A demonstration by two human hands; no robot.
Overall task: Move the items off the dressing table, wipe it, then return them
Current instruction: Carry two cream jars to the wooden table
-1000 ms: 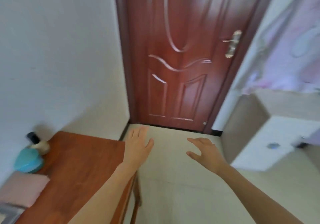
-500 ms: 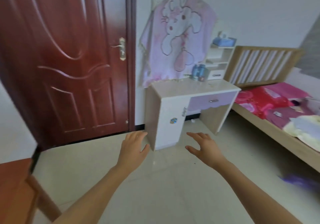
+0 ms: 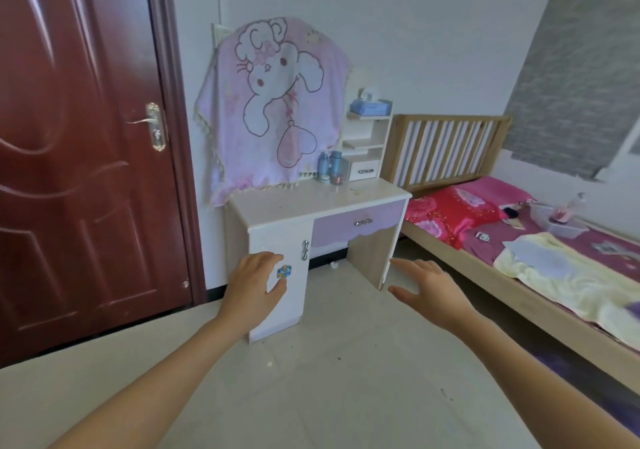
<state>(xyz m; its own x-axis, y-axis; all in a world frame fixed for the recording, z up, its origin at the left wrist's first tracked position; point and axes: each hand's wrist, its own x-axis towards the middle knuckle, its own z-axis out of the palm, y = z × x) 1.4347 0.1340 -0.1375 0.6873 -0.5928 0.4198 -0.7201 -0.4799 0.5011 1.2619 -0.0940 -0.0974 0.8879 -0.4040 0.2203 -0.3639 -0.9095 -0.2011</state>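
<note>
The white and lilac dressing table (image 3: 298, 206) stands against the far wall, a pink rabbit cloth (image 3: 273, 109) draped over its mirror. Two blue bottles (image 3: 329, 166) and a small jar (image 3: 336, 180) stand at the back of its top. A blue tissue box (image 3: 370, 106) lies on its white side shelf (image 3: 367, 143). My left hand (image 3: 254, 284) and my right hand (image 3: 427, 284) are stretched out in front of me, fingers relaxed, holding nothing, well short of the table top.
A dark red door (image 3: 79, 157) is shut on the left. A wooden bed (image 3: 519, 240) with pink bedding, a yellow blanket and small items runs along the right. Pale tiled floor (image 3: 311, 379) lies between me and the table.
The view has swung right from the brown table and door to the dressing table and bed, and has come closer to it. Both hands stay out in front, holding nothing.
</note>
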